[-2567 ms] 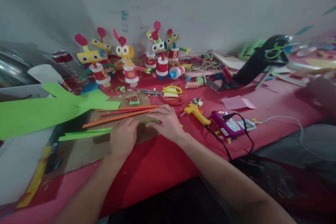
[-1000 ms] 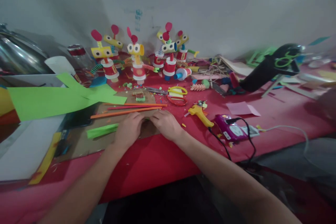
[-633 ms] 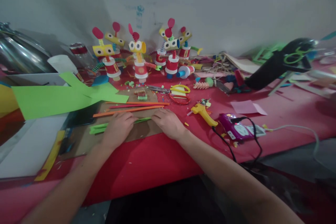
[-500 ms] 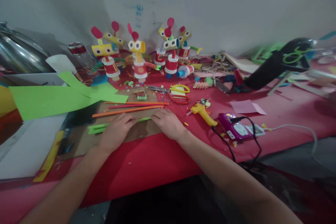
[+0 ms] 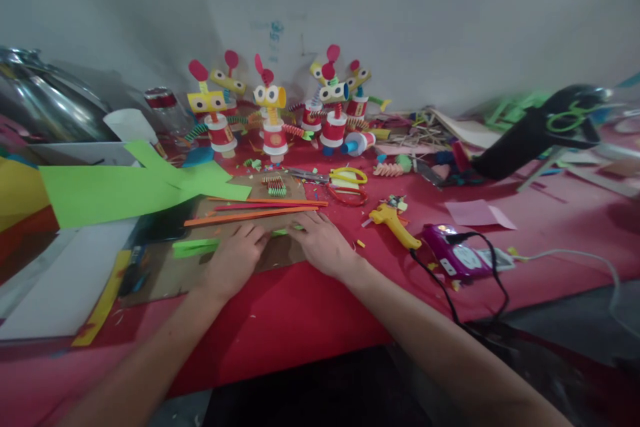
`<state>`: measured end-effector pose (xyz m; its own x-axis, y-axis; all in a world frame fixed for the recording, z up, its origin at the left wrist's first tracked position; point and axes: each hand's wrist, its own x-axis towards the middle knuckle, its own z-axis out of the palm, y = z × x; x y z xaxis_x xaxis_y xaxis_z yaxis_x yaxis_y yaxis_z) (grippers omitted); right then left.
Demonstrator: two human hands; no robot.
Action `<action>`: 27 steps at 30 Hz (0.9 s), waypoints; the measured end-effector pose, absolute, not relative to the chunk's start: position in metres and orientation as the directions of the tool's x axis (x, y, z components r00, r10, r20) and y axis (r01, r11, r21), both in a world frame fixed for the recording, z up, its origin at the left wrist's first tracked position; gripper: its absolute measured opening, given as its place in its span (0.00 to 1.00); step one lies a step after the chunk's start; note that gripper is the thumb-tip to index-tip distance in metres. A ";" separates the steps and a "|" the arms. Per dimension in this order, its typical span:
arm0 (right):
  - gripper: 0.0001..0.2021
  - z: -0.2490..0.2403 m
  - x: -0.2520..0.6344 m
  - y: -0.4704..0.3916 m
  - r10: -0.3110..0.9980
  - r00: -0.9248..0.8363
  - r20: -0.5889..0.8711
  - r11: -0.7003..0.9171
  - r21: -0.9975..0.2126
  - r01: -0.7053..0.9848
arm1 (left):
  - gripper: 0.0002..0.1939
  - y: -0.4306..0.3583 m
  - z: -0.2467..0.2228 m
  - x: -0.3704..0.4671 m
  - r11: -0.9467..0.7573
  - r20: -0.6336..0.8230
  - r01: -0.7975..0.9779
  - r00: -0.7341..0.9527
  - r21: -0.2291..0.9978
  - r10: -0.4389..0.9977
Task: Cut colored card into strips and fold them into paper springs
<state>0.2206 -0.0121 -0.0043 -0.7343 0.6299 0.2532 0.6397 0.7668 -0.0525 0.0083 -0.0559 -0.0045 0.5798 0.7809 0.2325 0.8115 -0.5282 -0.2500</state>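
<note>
Probably light, limp and easily creased, the green paper strip (image 5: 282, 232) lies between your left hand (image 5: 236, 259) and right hand (image 5: 326, 244), fingers bent down at it, pinch unclear; best held flat, lightly, beside each fingertip.

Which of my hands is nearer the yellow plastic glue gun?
Right. Your right hand is to the left of the glue gun, not touching; your left hand is farther left.
</note>
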 end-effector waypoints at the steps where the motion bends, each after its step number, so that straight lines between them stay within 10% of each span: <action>1: 0.17 -0.006 0.216 -0.014 0.624 -0.737 0.261 0.775 -0.084 0.626 | 0.13 -0.057 -0.004 0.010 -0.521 0.224 0.808 0.580 -0.274 0.783; 14: 0.21 -0.026 0.204 -0.028 0.616 -0.734 0.286 0.787 -0.232 0.571 | 0.16 -0.065 -0.007 -0.035 -0.484 0.384 0.875 0.443 0.013 0.810; 27: 0.21 -0.026 0.204 -0.027 0.612 -0.738 0.284 0.790 -0.235 0.566 | 0.20 -0.085 -0.015 -0.067 -0.364 0.274 0.925 0.381 -0.111 0.883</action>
<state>0.2043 -0.0269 -0.0258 -0.7377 0.6124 0.2840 0.5656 0.7904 -0.2353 -0.0670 -0.0846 -0.0152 0.3808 0.8832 0.2736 0.9246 -0.3643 -0.1110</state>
